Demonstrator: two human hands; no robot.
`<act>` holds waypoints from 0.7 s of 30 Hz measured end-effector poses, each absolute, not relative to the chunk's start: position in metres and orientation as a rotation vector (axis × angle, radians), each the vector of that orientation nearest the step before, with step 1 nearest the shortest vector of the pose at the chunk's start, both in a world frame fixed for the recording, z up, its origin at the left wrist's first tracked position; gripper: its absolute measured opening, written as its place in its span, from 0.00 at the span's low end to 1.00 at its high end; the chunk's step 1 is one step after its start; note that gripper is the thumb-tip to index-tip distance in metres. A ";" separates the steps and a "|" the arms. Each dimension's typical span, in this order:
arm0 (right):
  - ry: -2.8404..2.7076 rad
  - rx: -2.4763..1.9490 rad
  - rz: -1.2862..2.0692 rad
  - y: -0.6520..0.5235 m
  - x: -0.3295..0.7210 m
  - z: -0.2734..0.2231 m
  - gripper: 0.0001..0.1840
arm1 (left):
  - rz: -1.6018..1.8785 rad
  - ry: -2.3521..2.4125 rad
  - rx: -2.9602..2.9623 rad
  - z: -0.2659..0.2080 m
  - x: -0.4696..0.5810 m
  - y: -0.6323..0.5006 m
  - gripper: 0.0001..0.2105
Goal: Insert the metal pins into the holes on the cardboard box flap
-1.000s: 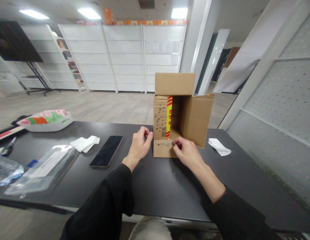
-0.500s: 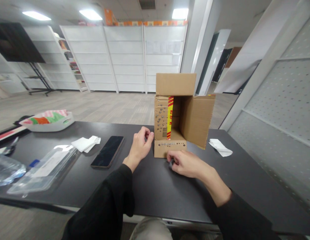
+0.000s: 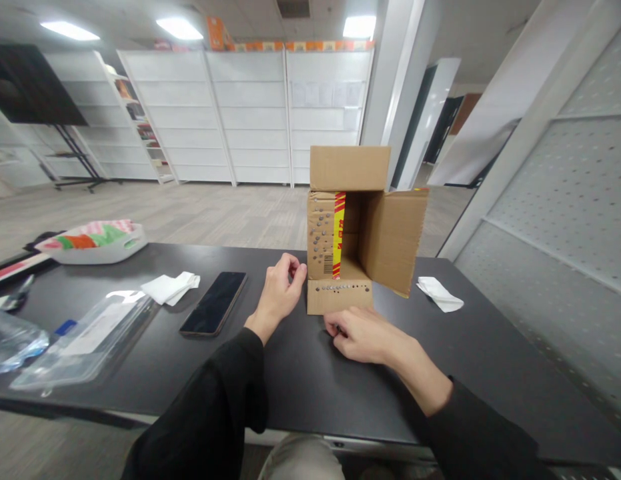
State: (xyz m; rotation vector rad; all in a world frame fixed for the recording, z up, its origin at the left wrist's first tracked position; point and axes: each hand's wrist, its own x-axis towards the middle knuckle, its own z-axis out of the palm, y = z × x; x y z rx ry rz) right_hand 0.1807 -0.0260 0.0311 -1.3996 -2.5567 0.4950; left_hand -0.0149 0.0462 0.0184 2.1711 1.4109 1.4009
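Observation:
A cardboard box (image 3: 320, 240) stands on its side on the dark table, its opening facing me. Small grey round pieces dot its left flap, and a row of them with dark holes crosses the lower flap (image 3: 340, 303). My left hand (image 3: 283, 287) is beside the box's left edge, thumb and fingers curled together; whatever they hold, if anything, is hidden. Just in front of the lower flap, low over the table, my right hand (image 3: 360, 333) has its fingers bent into a pinch. What sits between those fingertips cannot be made out.
Left of my hands lie a phone (image 3: 214, 303), a folded tissue (image 3: 171, 288), a clear plastic case (image 3: 90, 340) and a water bottle (image 3: 13, 340). A white basket (image 3: 97, 250) is farther back. Another tissue (image 3: 439, 294) lies right of the box's open side flap (image 3: 396, 240).
My right hand has shifted slightly left and down, toward me. A dark piece seen at its fingertips before no longer shows. My left hand keeps its place by the box.

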 end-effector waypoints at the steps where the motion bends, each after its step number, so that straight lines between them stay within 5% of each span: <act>1: -2.559 -1.404 0.484 -0.026 0.180 0.030 0.09 | 1.401 1.414 2.172 0.018 -0.015 0.046 0.10; 21: -2.017 -1.225 0.302 -0.008 0.194 0.031 0.04 | 1.404 1.394 2.162 0.019 -0.015 0.046 0.10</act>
